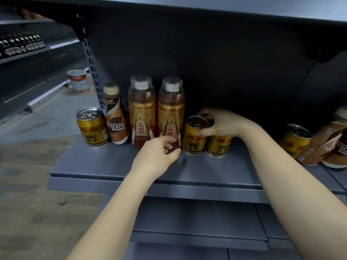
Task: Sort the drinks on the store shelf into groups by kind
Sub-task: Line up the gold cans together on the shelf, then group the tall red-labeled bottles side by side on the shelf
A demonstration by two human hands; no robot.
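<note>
Our left hand (157,152) pinches the base of the right Dongpeng bottle (170,113), upright on the grey shelf (116,166). Just beside it, our right hand (221,124) wraps the Red Bull can (194,136), thumb in front, fingers behind its rim.

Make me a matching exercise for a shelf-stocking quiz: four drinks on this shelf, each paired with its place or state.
Things:
1. Coffee bottle
2. Far-left can
3. Right tall bottle
4. Middle can

Places or states:
A. Right hand grips its top
B. Left hand at its base
C. At the shelf's left end
D. Between a can and a tall bottle

Pairs: 1-D, 2-C, 3-B, 4-A
</note>
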